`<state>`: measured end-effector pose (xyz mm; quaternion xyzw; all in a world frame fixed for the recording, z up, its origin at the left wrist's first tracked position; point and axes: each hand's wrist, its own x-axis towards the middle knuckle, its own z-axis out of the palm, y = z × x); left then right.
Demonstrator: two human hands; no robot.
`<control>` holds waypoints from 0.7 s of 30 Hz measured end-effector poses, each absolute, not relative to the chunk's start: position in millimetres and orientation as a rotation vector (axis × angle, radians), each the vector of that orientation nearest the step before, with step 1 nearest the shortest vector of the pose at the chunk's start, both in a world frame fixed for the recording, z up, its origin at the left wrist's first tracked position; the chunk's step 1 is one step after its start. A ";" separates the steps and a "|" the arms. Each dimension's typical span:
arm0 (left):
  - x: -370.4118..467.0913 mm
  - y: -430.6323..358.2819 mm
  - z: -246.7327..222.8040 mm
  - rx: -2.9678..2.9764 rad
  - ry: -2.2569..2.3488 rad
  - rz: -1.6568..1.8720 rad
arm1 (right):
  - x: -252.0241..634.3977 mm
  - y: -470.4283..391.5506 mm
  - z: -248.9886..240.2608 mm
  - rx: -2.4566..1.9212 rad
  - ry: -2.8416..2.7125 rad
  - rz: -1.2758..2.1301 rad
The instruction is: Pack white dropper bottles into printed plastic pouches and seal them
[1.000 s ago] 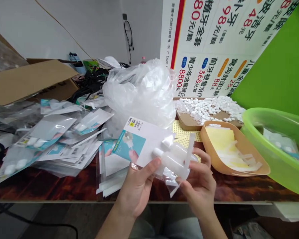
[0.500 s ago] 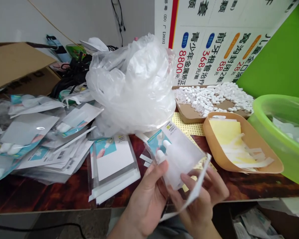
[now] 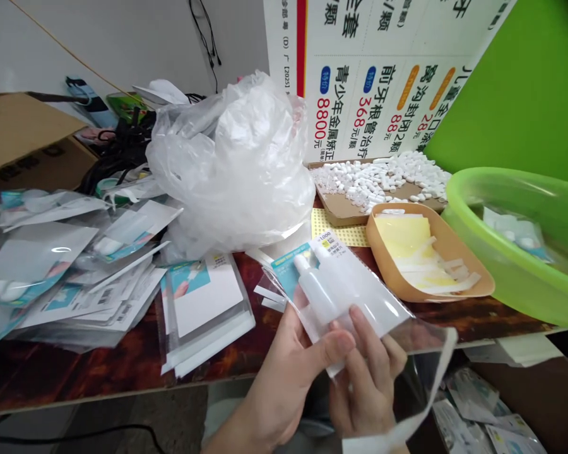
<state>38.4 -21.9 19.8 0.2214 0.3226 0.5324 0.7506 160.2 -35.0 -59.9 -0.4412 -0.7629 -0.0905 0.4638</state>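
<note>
Plastic packet (image 3: 364, 284), near centre

Left lies a heap of filled packets (image 3: 118, 296). The left hand (image 3: 284, 372) pinches the held packet, thumb nearly closed on fingers; the right hand (image 3: 366, 384) curls fingers against it, grip unclear. Right: tan tray (image 3: 383, 265), green basin (image 3: 511, 299).

Soft light, glints on clear sleeve (image 3: 360, 287)

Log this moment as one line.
left hand: gripping pouch | right hand: touching pouch | bottles, card: inside pouch | flap: unfolded
</note>
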 end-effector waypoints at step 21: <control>88.4 -31.0 23.3 0.554 0.910 1.170 | 202.4 -46.7 -43.2 -1.195 -1.856 -0.144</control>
